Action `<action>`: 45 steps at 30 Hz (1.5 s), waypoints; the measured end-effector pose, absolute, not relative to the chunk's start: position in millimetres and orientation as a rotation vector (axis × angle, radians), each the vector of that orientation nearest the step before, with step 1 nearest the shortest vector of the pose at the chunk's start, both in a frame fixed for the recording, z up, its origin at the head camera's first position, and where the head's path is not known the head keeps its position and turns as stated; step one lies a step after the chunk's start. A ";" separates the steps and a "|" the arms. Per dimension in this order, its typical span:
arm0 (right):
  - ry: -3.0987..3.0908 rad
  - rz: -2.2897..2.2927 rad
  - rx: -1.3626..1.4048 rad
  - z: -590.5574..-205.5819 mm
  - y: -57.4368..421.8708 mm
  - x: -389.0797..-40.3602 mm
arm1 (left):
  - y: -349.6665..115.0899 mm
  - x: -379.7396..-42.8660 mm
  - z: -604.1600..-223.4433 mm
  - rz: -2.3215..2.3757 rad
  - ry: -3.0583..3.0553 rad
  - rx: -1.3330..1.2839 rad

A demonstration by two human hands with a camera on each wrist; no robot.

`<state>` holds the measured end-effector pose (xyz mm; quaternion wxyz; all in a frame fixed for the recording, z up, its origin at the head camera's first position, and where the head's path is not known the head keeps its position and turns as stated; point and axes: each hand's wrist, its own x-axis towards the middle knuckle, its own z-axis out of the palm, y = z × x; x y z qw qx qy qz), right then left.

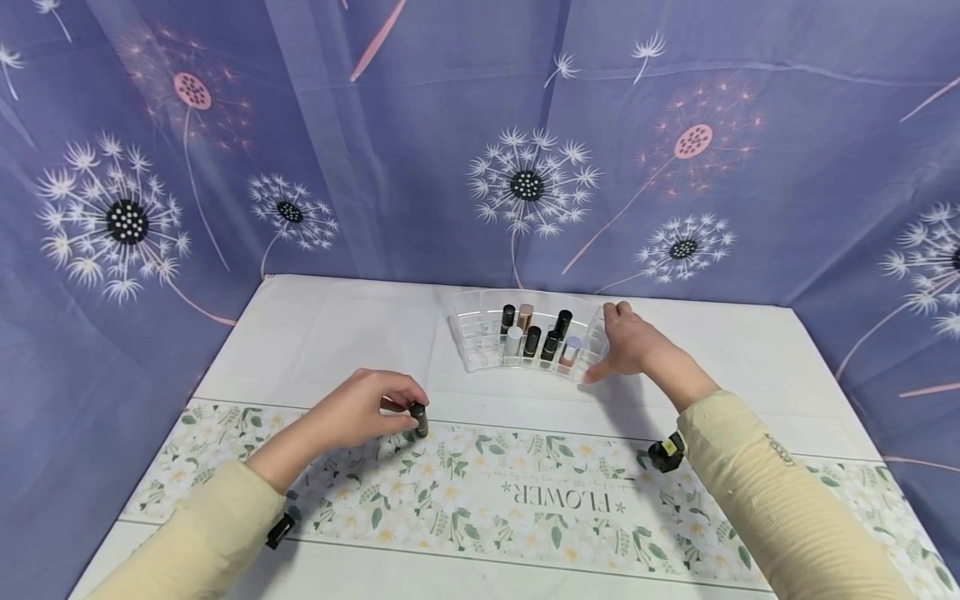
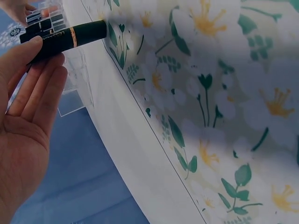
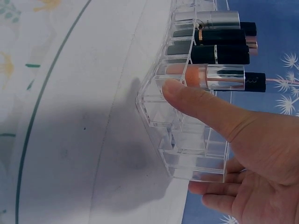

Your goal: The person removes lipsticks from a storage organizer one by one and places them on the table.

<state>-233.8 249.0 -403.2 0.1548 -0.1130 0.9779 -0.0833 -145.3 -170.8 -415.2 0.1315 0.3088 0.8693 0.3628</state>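
My left hand (image 1: pixel 375 404) pinches a black lipstick tube (image 1: pixel 420 420) with a thin gold band between thumb and fingers. The tube stands upright, its lower end right at the floral strip in the left wrist view. A clear stepped lipstick organizer (image 1: pixel 463 333) sits toward the back of the table. At its right end my right hand (image 1: pixel 633 343) grips it, thumb (image 3: pixel 194 100) along the front and fingers behind. Several lipsticks stand in its slots, among them a silver tube (image 3: pixel 219 19), black tubes (image 3: pixel 224 54) and a peach one with a clear silvery cap (image 3: pixel 187 72).
A white table (image 1: pixel 337 321) carries a floral strip (image 1: pixel 480 525) with printed lettering. Purple dandelion curtains (image 1: pixel 420 167) stand close behind the organizer and along both sides. Black wrist devices (image 1: pixel 666 452) hang below the sleeves.
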 end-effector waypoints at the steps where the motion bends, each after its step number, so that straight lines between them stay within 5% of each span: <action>1: 2.802 -0.239 -0.323 -403.5 249.1 -234.0 | -170.4 -145.2 -415.4 1.055 2.524 0.899; 26: 2.783 -0.230 -0.315 -405.1 249.8 -236.0 | -173.1 -146.9 -412.8 1.088 2.497 0.887; 45: 2.781 -0.246 -0.315 -405.5 249.9 -236.7 | -150.2 -178.7 -380.1 1.109 2.487 0.929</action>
